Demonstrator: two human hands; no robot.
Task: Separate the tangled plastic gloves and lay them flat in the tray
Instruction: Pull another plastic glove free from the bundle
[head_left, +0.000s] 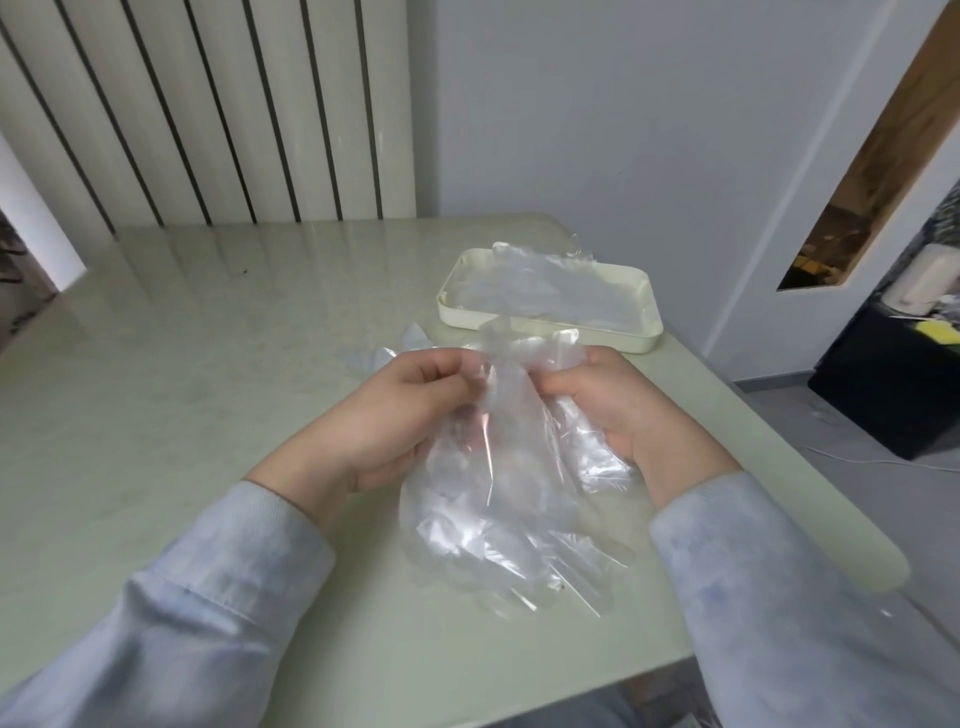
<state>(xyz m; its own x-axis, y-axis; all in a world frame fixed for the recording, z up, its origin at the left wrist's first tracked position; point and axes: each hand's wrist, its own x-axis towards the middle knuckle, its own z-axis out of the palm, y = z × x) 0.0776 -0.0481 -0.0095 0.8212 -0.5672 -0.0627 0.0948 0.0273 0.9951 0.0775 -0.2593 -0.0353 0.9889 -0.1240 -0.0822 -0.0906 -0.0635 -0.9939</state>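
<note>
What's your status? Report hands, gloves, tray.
Left hand and right hand both pinching glove bundle. Tray holds some gloves. Nothing blocking.

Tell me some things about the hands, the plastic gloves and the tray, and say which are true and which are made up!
1. Both hands are holding the bunch of clear plastic gloves. True: the left hand and the right hand grip its top.
2. The tray is black. False: it is cream-white.
3. Some clear plastic already lies in the tray. True.
4. The tray sits on the floor. False: it sits on the pale green table, near the far right corner.
5. The person's sleeves are red. False: the sleeves are light blue.
</note>
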